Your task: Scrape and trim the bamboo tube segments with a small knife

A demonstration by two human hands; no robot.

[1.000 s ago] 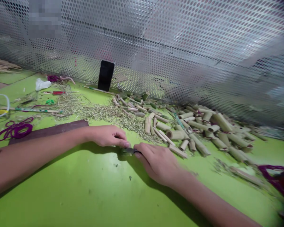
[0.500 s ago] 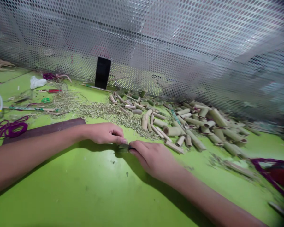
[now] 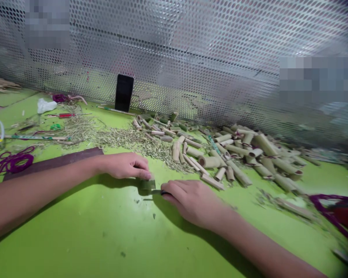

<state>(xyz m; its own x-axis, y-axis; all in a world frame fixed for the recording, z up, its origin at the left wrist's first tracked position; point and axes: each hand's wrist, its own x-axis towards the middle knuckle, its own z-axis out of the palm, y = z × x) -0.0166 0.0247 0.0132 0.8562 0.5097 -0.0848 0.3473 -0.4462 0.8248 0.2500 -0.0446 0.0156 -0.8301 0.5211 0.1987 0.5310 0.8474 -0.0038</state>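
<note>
My left hand (image 3: pixel 124 165) lies on the green table (image 3: pixel 75 239), its fingers pinched on a short green bamboo piece (image 3: pixel 148 185) pressed against the surface. Just to the right, my right hand (image 3: pixel 193 200) is closed around a small dark-handled blade (image 3: pixel 159 192) whose tip lies at the near side of the piece. The blade is mostly hidden under the fingers. Behind my hands, thin green shavings (image 3: pixel 127 139) are scattered in a band.
A heap of cut bamboo tubes (image 3: pixel 237 154) spreads to the right. A black phone (image 3: pixel 123 93) leans on the perforated metal screen (image 3: pixel 191 58). A dark strip (image 3: pixel 55 162), purple cord (image 3: pixel 13 162), pens and a white rag (image 3: pixel 46 105) lie left. More purple cord (image 3: pixel 336 210) sits far right.
My right hand has slid a little toward me and down along the bamboo piece, exposing more of it. My left hand stays in place on it.
</note>
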